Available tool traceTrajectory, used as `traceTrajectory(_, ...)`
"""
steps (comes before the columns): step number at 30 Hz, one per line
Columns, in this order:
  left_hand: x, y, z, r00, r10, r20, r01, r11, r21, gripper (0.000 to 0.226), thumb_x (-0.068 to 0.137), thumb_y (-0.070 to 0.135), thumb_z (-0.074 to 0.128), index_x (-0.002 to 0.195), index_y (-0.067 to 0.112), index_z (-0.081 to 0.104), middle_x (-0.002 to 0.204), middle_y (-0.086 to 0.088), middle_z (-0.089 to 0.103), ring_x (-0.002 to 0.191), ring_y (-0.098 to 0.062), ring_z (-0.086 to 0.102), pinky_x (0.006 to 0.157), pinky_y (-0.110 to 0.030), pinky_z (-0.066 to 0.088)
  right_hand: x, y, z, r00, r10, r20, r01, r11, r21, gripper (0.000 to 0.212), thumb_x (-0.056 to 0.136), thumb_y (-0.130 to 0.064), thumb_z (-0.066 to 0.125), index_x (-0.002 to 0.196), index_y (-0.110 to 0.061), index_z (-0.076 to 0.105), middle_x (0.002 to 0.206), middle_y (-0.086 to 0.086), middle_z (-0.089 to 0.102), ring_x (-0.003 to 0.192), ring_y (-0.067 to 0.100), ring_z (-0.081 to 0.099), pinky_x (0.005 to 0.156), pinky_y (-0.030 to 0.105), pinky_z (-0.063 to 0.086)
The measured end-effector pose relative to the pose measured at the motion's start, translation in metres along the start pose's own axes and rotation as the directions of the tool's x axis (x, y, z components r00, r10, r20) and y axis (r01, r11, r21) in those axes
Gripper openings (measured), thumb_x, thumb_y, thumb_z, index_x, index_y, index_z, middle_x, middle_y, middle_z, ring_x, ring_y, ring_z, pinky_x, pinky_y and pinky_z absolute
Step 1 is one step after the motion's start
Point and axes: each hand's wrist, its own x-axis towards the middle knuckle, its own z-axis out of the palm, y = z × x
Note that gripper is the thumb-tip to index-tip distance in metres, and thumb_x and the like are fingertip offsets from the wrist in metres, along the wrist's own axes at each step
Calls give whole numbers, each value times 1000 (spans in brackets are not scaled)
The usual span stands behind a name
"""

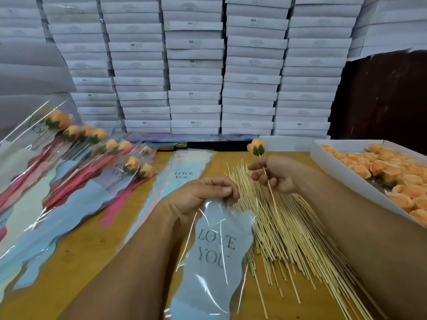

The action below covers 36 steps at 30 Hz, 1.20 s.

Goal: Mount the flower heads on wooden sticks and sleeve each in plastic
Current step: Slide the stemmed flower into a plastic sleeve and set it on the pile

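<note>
Closest to the camera hangs a plastic sleeve with "LOVE YOU" printed on it. Its top edge is pinched between the thumb and curled fingers of the left hand, and the rest of it drops toward 6 o'clock.

Up at about 1 o'clock from that hand, the right hand holds a wooden stick. Thumb and fingers are closed on the stick near its upper part. An orange flower head with a green leaf base sits on the top end. The stick runs long from 12 o'clock down to about 5 o'clock, and its bare lower end points toward the sleeve's top.

I think the next move is to slide that bare end into the sleeve's mouth. Both hands are near each other, so the move looks short. I cannot tell if the mouth is open yet.

More loose sticks lie on the table under the right hand. A white box of flower heads sits at 3 o'clock. Finished flowers lie at 10 o'clock.
</note>
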Motion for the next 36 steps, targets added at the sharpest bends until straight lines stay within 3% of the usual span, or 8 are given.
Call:
traceTrajectory(4,-3,-1,0,984,-90,154,96,995,-34,18,81,26,78,88,11,71,82,-8,64,80,-21,56,80,-36,44,23,-15,6,995,-43,-86,42,999,-15,25,106,-12,41,123,-8,58,66,8,64,34,4,41,28,15,25)
traceTrajectory(7,-4,-1,2,961,-125,247,138,990,-37,12,88,21,72,93,10,69,85,-10,68,81,-20,66,81,-31,53,40,-24,13,985,-64,-161,70,997,34,29,107,-13,38,129,-12,55,76,8,57,30,4,37,28,15,20)
traceTrajectory(11,-5,-1,3,944,-165,286,182,983,-34,12,95,12,56,95,10,67,88,-13,70,84,-24,69,81,-33,55,54,-35,15,959,-88,-271,112,991,77,34,105,-9,34,132,-13,55,77,8,58,32,5,36,31,14,19)
traceTrajectory(15,-4,1,5,937,-168,308,187,982,-34,9,92,16,62,96,10,67,89,-14,70,85,-25,69,82,-36,55,54,-39,21,939,-116,-323,151,985,87,37,104,-5,31,132,-15,52,73,9,60,39,7,38,33,16,21)
traceTrajectory(22,-3,0,4,962,-155,223,167,985,-34,16,96,9,51,96,9,66,92,-19,68,90,-32,66,85,-40,52,34,-27,37,971,-93,-219,129,980,155,30,106,-11,33,127,-16,54,75,9,58,35,6,41,31,16,23)
traceTrajectory(27,0,-2,3,983,-129,132,135,990,-38,12,96,11,54,97,8,65,92,-23,65,90,-35,62,87,-43,49,4,-12,37,987,-110,-115,136,959,248,25,104,-9,42,124,-7,57,55,8,65,39,10,53,33,16,36)
traceTrajectory(30,1,-1,3,983,-117,138,128,989,-73,10,95,13,57,98,8,65,92,-23,67,88,-33,67,84,-39,55,-16,-2,34,991,-119,-56,131,944,303,23,102,-9,47,118,-2,62,56,7,67,43,14,60,34,18,40)
traceTrajectory(36,6,-3,2,998,-65,24,66,997,-51,10,94,14,61,99,7,67,102,-22,67,92,-31,65,86,-39,53,-40,19,35,992,-127,19,125,986,109,25,101,-23,53,107,-15,76,81,2,75,74,17,60,61,29,45)
